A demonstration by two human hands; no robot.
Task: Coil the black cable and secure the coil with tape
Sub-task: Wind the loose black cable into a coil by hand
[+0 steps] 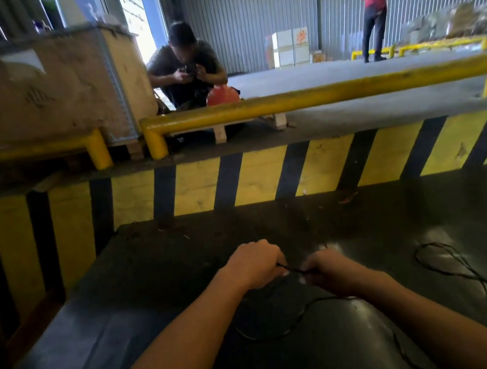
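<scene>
A thin black cable (pixel 453 271) lies in loose loops on the dark table (pixel 134 347), hard to see against it. My left hand (pixel 255 264) and my right hand (pixel 331 271) are both closed on a short stretch of the cable, which runs taut between them near the middle of the table. A loop hangs below my hands and curves across the surface. More cable trails off to the right in a long loop. No tape is visible.
Beyond the table stands a yellow-and-black striped wall (pixel 297 168) topped by yellow guard rails (pixel 317 96). A crouching person (pixel 187 68) and a standing person in red (pixel 374 4) are on the raised floor behind. A large crate (pixel 42 89) stands at the left.
</scene>
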